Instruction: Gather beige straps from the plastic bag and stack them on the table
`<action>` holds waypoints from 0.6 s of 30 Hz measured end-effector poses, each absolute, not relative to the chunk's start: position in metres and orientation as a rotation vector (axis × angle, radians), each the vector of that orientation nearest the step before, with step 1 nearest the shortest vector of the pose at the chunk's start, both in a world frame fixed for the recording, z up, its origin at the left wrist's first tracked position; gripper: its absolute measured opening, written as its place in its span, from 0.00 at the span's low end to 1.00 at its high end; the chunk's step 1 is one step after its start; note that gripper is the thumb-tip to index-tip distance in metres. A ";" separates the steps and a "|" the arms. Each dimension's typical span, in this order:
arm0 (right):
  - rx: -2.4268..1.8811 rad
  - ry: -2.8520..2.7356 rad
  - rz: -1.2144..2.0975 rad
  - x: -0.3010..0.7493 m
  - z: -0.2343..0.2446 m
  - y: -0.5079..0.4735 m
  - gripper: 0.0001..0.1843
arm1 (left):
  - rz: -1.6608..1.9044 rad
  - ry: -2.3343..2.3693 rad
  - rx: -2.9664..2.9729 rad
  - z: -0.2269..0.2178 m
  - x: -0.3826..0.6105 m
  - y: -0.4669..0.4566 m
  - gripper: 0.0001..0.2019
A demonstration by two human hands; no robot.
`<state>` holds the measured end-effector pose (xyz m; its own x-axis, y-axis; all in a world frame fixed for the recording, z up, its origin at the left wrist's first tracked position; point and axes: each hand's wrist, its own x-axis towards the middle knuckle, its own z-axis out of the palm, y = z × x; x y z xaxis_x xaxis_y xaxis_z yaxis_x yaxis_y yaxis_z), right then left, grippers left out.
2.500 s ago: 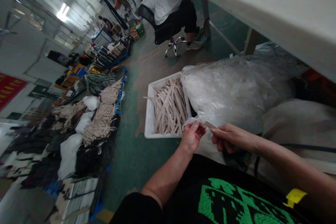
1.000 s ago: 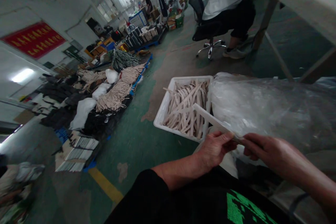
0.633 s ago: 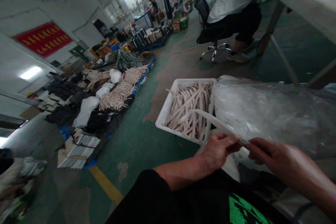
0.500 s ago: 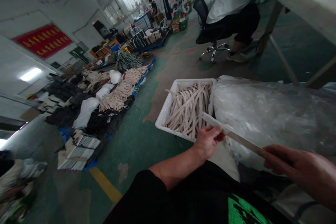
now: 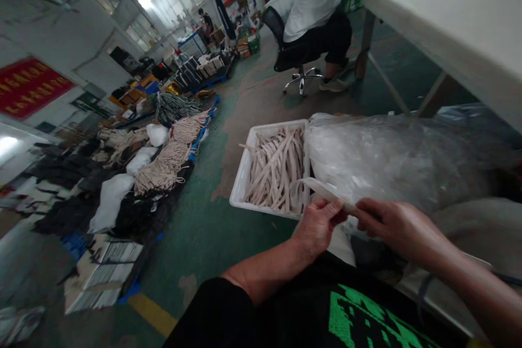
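Note:
A pale flat fabric strip [image 5: 320,187] runs between my two hands, its far end curling over the rim of a white plastic bin. My left hand [image 5: 317,228] pinches the strip between thumb and fingers. Close to its right, my right hand [image 5: 393,225] is closed on the same strip, fingertips almost meeting the left ones. The white bin [image 5: 240,182] stands just beyond my left hand. Many similar beige strips [image 5: 275,168] lie tangled inside it.
Clear plastic bags [image 5: 379,152] bulge right of the bin. A pale table [image 5: 448,5] juts in at upper right, with a seated person [image 5: 312,5] on a wheeled chair beside it. Pallets hold bundled cords [image 5: 163,166] and stacked white pieces [image 5: 108,272] on the left.
My right hand has moved left along the strip, close to my left hand. The strip's far end now curls over. The view has turned somewhat to the right.

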<state>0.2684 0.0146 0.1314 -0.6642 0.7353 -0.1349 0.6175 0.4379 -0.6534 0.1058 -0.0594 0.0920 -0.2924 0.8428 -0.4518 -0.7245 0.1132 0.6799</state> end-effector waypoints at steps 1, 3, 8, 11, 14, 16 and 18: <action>-1.214 -2.520 1.088 0.267 0.134 0.014 0.29 | 1.542 1.052 0.150 0.092 0.106 -0.060 0.23; -1.249 -2.521 1.157 0.272 0.136 0.015 0.28 | 1.586 1.072 0.129 0.093 0.100 -0.059 0.23; -1.273 -2.505 1.144 0.286 0.134 0.014 0.25 | 1.623 1.146 0.100 0.093 0.092 -0.056 0.22; -1.250 -2.452 1.142 0.277 0.133 0.011 0.26 | 1.532 1.096 0.121 0.094 0.107 -0.058 0.22; -1.232 -2.403 1.198 0.272 0.132 0.009 0.28 | 1.511 1.101 0.124 0.097 0.115 -0.059 0.20; -1.250 -2.401 1.226 0.275 0.131 0.009 0.29 | 1.521 1.151 0.102 0.098 0.113 -0.057 0.19; -1.276 -2.406 1.198 0.279 0.131 0.008 0.29 | 1.513 1.173 0.087 0.097 0.111 -0.055 0.18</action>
